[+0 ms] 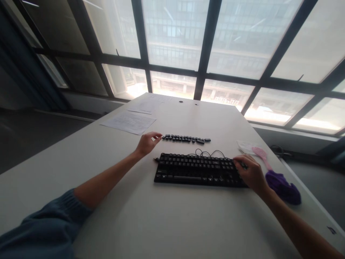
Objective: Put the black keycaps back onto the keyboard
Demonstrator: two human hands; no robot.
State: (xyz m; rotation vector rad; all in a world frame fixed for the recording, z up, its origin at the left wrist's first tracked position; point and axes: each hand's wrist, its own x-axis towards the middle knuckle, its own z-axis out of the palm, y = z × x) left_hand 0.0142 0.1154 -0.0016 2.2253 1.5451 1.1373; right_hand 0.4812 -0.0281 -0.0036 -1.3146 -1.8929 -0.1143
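A black keyboard [188, 178] lies flat on the white table, with a bare dark strip where the keycaps of its middle rows are off. Behind it, loose black keycaps [185, 139] are lined up in two rows. My left hand [147, 144] is closed in a pinch at the left end of these rows, its fingertips at the end keycap [163, 138]. At the keyboard's right end, my right hand [251, 173] has curled fingers, with thumb and forefinger together at the far edge. That hand covers part of the number pad.
Printed papers [129, 121] lie at the far left of the table [172, 219]. The keyboard's cable [199, 151] loops behind it. To the right are a pink-handled item [261, 154], a purple cloth [283, 189] and a clear plastic bag [244, 146]. Windows stand beyond the table.
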